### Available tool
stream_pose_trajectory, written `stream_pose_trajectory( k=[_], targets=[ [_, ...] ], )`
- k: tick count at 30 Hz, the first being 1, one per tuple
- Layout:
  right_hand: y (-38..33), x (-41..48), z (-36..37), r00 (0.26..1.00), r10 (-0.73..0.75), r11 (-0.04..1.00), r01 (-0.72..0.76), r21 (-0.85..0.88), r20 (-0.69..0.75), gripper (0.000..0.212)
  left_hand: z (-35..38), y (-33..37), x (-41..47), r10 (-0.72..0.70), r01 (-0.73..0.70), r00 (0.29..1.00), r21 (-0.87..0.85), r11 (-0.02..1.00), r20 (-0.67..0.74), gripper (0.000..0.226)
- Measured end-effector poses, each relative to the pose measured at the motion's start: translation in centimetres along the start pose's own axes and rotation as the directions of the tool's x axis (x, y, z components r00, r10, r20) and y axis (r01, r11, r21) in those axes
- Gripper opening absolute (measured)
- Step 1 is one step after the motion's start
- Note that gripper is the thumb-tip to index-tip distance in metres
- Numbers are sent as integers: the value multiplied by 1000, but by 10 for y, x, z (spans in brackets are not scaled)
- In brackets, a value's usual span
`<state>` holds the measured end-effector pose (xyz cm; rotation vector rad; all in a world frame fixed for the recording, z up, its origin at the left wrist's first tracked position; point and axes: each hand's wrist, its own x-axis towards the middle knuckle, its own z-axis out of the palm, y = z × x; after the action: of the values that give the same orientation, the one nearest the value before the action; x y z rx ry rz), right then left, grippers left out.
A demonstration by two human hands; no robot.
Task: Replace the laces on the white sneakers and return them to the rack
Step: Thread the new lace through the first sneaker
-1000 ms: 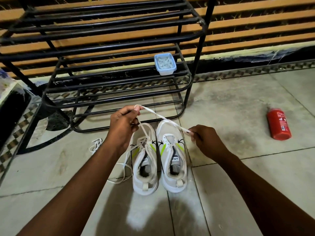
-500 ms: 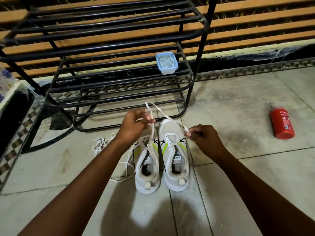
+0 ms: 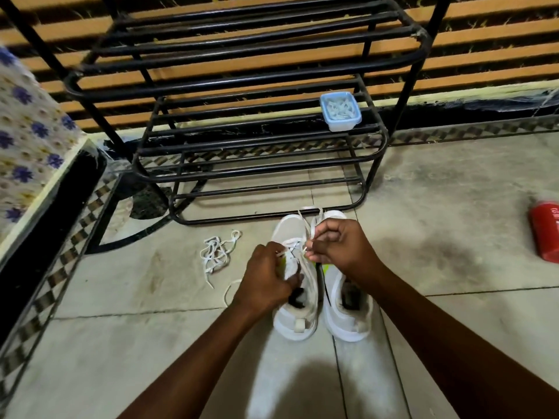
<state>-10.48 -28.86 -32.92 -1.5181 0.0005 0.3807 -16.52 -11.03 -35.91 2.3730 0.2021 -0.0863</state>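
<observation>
White sneakers (image 3: 295, 320) side by side on tiled floor (image 3: 438, 207), toes just short of bottom rail of black rack (image 3: 242, 83). Left hand (image 3: 267, 276) curled over left shoe's throat, pinching lace (image 3: 291, 244). Right hand (image 3: 338, 246) pinches lace end between thumb and fingers. Spare lace (image 3: 216, 255) heaped on floor left of shoes. Blue tub (image 3: 340, 111) on rack shelf; red can (image 3: 546, 234) lying far right.

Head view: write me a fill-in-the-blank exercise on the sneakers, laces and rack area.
The small blue tub sits on the black ____.
The loose lace lies on the floor to the ____ of the white sneakers.
The red canister lies on its ____.
The right hand pinches a white ____.
Missing: rack; left; side; lace.
</observation>
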Motion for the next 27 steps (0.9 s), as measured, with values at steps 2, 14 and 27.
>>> stream_pose_trajectory(
  k=[2,14,27],
  targets=[
    [7,5,10,1000,-26,999,26,-42,-2,18,0,0,-3,28,-30,997,-26,999,-67,37],
    [20,18,47,956,-283,799,187,-571,-82,19,-10,-14,-5,-293,345,934,-717,606,203,19],
    [24,22,46,946,-324,682,248,-688,19,20,-11,-24,3,-331,471,882,-681,561,337,21]
  ],
)
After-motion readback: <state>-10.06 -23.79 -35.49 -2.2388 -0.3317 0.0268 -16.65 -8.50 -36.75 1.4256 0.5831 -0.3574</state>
